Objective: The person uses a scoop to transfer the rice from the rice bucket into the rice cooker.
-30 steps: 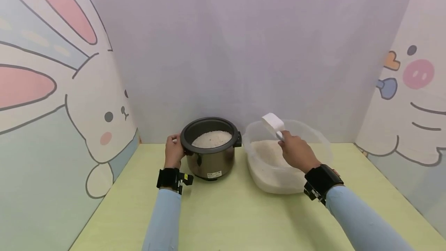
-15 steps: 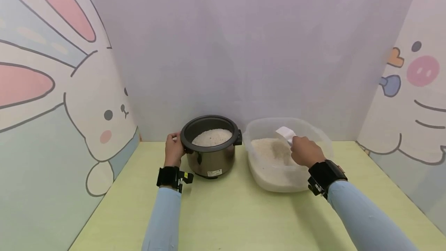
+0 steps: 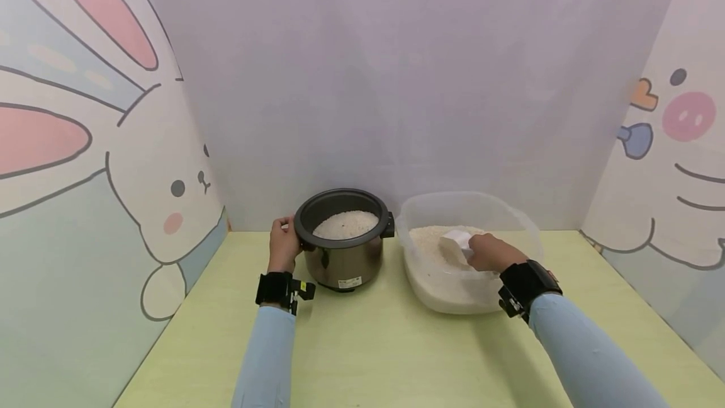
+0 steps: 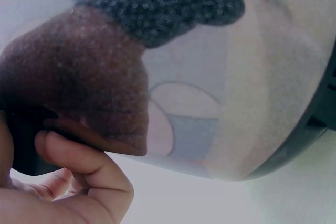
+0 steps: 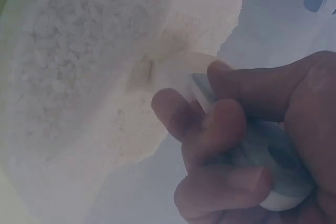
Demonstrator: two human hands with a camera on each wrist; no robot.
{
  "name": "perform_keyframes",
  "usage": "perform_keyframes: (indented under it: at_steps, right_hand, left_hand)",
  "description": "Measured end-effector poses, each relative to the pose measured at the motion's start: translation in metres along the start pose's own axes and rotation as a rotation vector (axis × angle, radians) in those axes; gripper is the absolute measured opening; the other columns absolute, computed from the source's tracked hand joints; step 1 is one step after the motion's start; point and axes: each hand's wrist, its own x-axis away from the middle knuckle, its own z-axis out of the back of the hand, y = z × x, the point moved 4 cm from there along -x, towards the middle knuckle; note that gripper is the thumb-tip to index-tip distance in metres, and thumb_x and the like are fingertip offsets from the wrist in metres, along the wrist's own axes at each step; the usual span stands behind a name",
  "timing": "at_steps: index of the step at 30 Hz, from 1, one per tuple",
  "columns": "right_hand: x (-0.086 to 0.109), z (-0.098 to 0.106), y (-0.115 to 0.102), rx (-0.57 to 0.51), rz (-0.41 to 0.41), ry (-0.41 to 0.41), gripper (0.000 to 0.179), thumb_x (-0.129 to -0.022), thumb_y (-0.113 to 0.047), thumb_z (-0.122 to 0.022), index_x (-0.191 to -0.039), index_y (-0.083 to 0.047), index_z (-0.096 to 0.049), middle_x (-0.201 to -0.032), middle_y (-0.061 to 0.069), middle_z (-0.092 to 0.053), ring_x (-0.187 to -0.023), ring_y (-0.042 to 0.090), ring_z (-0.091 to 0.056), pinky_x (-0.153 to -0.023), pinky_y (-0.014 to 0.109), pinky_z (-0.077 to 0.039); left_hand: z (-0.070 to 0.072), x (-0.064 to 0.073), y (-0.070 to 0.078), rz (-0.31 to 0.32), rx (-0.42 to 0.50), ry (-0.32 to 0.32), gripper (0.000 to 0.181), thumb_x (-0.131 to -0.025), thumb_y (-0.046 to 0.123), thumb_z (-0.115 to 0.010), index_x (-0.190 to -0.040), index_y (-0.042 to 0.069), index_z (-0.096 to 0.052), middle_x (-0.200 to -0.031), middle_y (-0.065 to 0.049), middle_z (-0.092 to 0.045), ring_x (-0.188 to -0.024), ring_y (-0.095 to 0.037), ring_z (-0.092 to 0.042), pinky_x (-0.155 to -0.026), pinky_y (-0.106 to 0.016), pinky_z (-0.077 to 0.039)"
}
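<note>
My left hand (image 3: 283,245) grips the side handle (image 4: 29,148) of a dark metallic rice cooker (image 3: 340,264), its fingers curled round it in the left wrist view. White rice (image 3: 347,225) fills part of the black-rimmed pot. To the right stands a translucent plastic tub (image 3: 447,298) holding more rice. Over that rice, inside the tub, my right hand (image 3: 491,252) holds a white scoop (image 3: 456,241) by its grey handle (image 5: 273,153). The scoop's head tilts down against the grains. How deep it sits in them is hard to tell, as the right wrist view is hazy.
Cooker and tub stand close side by side on a pale green table (image 3: 391,351). A plain light curtain (image 3: 362,80) hangs right behind them. Cartoon-printed panels rise at left and right.
From above the tub's left side, the scoop has moved right and then down to the rice inside it, turning its head downward. The left hand and the cooker stay in place.
</note>
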Motion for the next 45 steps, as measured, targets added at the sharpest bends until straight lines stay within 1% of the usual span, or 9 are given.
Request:
perform_keyframes:
  at_steps: [6, 12, 18, 21, 26, 32, 38, 45]
  right_hand:
    - [-0.0001, -0.0013, -0.0035, 0.023, 0.091, 0.0, 0.013, -0.095, -0.004, -0.064, -0.082, -0.005, -0.061, -0.075, 0.003, -0.055, -0.064, 0.015, -0.042, -0.064, 0.031, -0.035]
    - [-0.0039, -0.0014, -0.0062, 0.009, 0.156, -0.008, 0.012, -0.094, -0.005, -0.065, -0.082, -0.005, -0.064, -0.076, 0.0, -0.056, -0.063, 0.013, -0.04, -0.063, 0.029, -0.033]
    - [-0.0063, -0.0043, -0.0065, -0.078, 0.143, -0.062, 0.019, -0.099, -0.007, -0.059, -0.082, -0.005, -0.067, -0.067, -0.005, -0.042, -0.059, 0.011, -0.034, -0.06, 0.029, -0.03]
    - [-0.0068, -0.0049, -0.0071, -0.103, 0.159, -0.074, 0.023, -0.1, -0.007, -0.057, -0.079, -0.004, -0.066, -0.064, -0.006, -0.038, -0.058, 0.011, -0.031, -0.06, 0.03, -0.029]
    - [-0.0068, -0.0037, -0.0076, -0.129, 0.209, -0.09, 0.021, -0.099, -0.006, -0.057, -0.081, -0.003, -0.067, -0.065, -0.006, -0.04, -0.059, 0.01, -0.033, -0.06, 0.029, -0.03]
    - [-0.0069, -0.0017, -0.0055, -0.162, 0.226, -0.122, 0.019, -0.1, -0.006, -0.057, -0.085, -0.006, -0.069, -0.066, -0.006, -0.043, -0.059, 0.009, -0.034, -0.06, 0.028, -0.031]
    - [-0.0057, -0.0004, -0.0068, -0.208, 0.276, -0.154, 0.02, -0.101, -0.007, -0.057, -0.084, -0.007, -0.067, -0.066, -0.007, -0.043, -0.058, 0.009, -0.035, -0.06, 0.027, -0.031]
    - [-0.0061, -0.0019, -0.004, -0.298, 0.244, -0.199, 0.025, -0.104, -0.013, -0.056, -0.082, -0.007, -0.066, -0.068, -0.005, -0.048, -0.058, 0.009, -0.039, -0.058, 0.027, -0.034]
  left_hand:
    - [-0.0002, 0.0007, 0.0004, -0.001, -0.001, -0.003, 0.046, -0.11, 0.038, -0.046, -0.136, 0.001, -0.046, -0.101, -0.011, -0.047, -0.067, -0.011, -0.055, -0.058, -0.021, -0.051]
    - [0.0019, -0.0007, -0.0003, -0.01, 0.0, 0.003, 0.043, -0.11, 0.035, -0.046, -0.136, 0.0, -0.046, -0.099, -0.012, -0.047, -0.066, -0.011, -0.055, -0.057, -0.021, -0.051]
    - [0.002, 0.0006, 0.0001, -0.026, 0.009, 0.005, 0.043, -0.111, 0.033, -0.046, -0.136, -0.001, -0.046, -0.098, -0.011, -0.048, -0.064, -0.01, -0.056, -0.055, -0.021, -0.05]
    - [0.002, 0.0014, 0.0009, -0.028, 0.012, 0.006, 0.044, -0.111, 0.034, -0.046, -0.136, -0.001, -0.046, -0.098, -0.011, -0.049, -0.064, -0.01, -0.056, -0.055, -0.021, -0.051]
    - [0.0015, 0.002, 0.0018, -0.023, 0.021, 0.002, 0.045, -0.11, 0.037, -0.047, -0.136, 0.0, -0.046, -0.098, -0.012, -0.049, -0.064, -0.011, -0.057, -0.055, -0.022, -0.052]
    - [0.0003, 0.0013, 0.0012, -0.019, 0.014, -0.007, 0.043, -0.111, 0.034, -0.046, -0.136, -0.001, -0.045, -0.099, -0.012, -0.049, -0.064, -0.011, -0.057, -0.055, -0.022, -0.051]
    - [-0.0002, 0.0015, 0.0025, -0.022, 0.014, -0.008, 0.043, -0.111, 0.034, -0.045, -0.136, -0.001, -0.045, -0.099, -0.012, -0.049, -0.065, -0.012, -0.058, -0.055, -0.023, -0.052]
    - [0.0002, 0.0008, 0.0012, -0.026, 0.008, -0.007, 0.042, -0.111, 0.033, -0.046, -0.137, -0.001, -0.045, -0.098, -0.013, -0.049, -0.065, -0.012, -0.058, -0.056, -0.023, -0.052]
